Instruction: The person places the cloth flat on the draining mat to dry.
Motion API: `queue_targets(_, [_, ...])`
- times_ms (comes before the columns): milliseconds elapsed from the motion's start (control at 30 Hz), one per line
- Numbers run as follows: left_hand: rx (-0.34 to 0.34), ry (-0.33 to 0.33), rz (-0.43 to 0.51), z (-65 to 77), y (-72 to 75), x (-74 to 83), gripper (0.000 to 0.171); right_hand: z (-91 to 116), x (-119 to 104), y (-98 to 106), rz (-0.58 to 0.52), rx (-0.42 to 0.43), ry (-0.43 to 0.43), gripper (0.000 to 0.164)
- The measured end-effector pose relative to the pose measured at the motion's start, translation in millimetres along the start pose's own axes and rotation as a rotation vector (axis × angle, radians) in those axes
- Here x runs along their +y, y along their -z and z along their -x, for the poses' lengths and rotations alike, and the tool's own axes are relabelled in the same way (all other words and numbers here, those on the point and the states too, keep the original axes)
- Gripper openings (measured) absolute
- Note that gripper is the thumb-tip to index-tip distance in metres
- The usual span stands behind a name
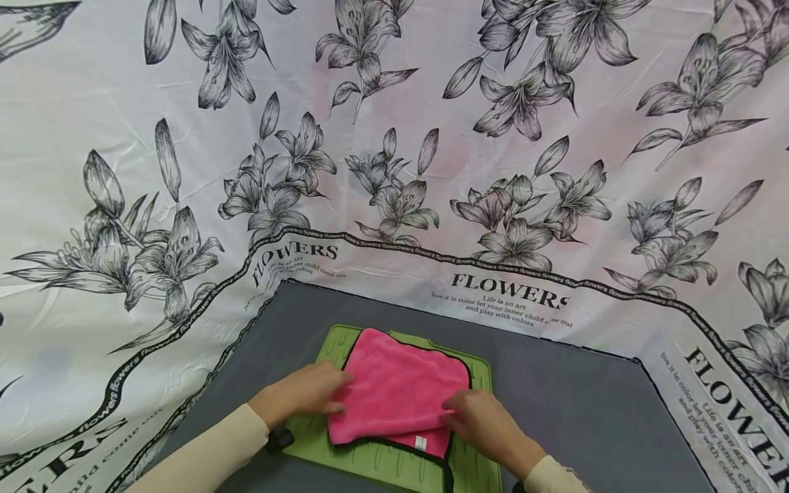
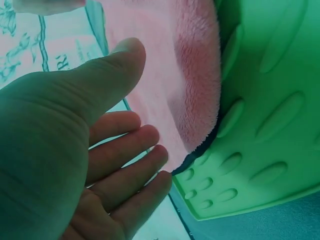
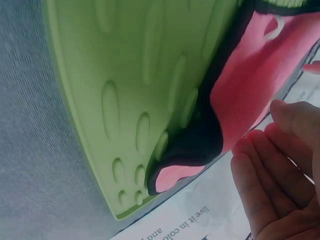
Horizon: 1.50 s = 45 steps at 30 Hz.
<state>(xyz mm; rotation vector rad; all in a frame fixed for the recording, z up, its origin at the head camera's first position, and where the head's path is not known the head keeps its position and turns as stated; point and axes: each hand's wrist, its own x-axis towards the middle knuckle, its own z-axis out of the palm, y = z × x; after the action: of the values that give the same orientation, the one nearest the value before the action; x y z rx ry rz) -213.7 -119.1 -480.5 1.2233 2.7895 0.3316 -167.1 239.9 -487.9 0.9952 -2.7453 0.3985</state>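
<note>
A bright pink plush cloth with black edging lies on a green ridged mat. Its near edge is folded over, and a small white tag shows there. At the cloth's left side is my left hand; in the left wrist view its fingers are loosely extended, with the thumb apart from them. My right hand is at the right side of the cloth. The right wrist view shows its fingers relaxed beside the pink fabric, with nothing pinched; whether the fingertips touch it I cannot tell.
The mat lies on a dark grey surface. Behind and on both sides hangs a white sheet printed with flowers and lettering. A small black object sits near my left wrist.
</note>
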Motion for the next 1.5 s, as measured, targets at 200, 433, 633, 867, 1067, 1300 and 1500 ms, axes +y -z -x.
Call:
queue_targets(200, [-0.031,-0.023,0.04,13.6,4.8,6.4,0.021,6.0,-10.5,2.3,-0.022,0.01,0.043,0.017])
queue_targets(433, [-0.031,-0.015,0.012,26.0,3.4,8.8,0.022,12.3,-17.9,1.7,-0.064,-0.047,0.025,0.008])
queue_targets(633, [-0.029,-0.052,0.023,32.9,1.0,12.8,0.022,15.4,-20.3,-5.9,-0.109,-0.117,0.001,0.008])
queue_targets(867, [-0.023,-0.091,0.02,34.3,-11.0,14.6,0.022,18.1,-20.5,-21.9,-0.133,-0.167,0.02,0.012])
queue_targets(1067, [0.011,-0.15,-0.045,31.2,-24.1,18.4,0.024,18.1,-20.7,-27.3,-0.13,-0.181,0.021,0.009])
queue_targets(1300, [0.062,-0.213,-0.049,27.1,-33.0,18.3,0.021,18.5,-23.8,-34.0,-0.062,-0.175,0.025,0.006])
queue_targets(1500, [0.103,-0.252,-0.019,23.0,-37.8,14.1,0.015,16.5,-23.2,-37.4,-0.013,-0.15,0.038,0.01])
